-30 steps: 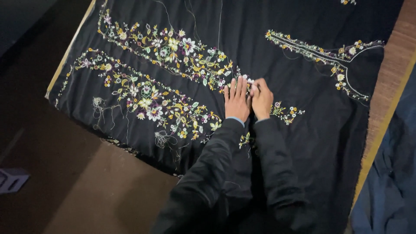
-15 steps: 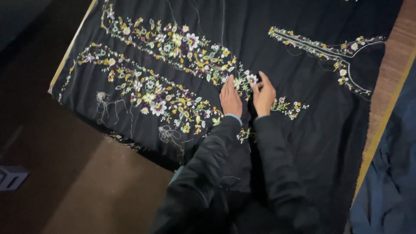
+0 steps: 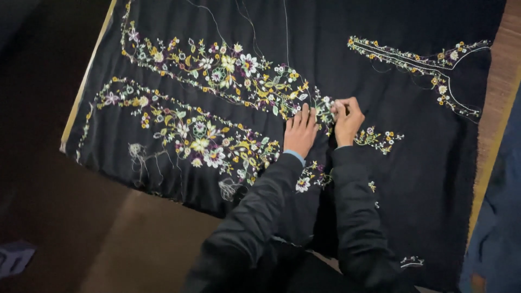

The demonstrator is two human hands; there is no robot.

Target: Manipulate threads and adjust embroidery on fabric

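A large black cloth (image 3: 412, 179) with yellow, white and purple floral embroidery (image 3: 217, 70) lies spread over a wooden table. My left hand (image 3: 300, 132) rests flat on the cloth, fingers together, beside the end of an embroidered band. My right hand (image 3: 347, 120) is curled right next to it, its fingertips pinching the embroidered spot (image 3: 325, 108) between the two hands. Whether a tool or thread is in those fingers is too small to tell. Both arms wear black sleeves.
The wooden table edge (image 3: 87, 76) shows at the left of the cloth and another wooden strip (image 3: 502, 92) at the right. Dark blue fabric (image 3: 496, 228) lies at the far right. A brown floor area (image 3: 141, 249) is below the cloth's hanging edge.
My right hand has curled from lying flat into a pinch on the embroidery. My left hand stays flat beside it. The view has shifted slightly.
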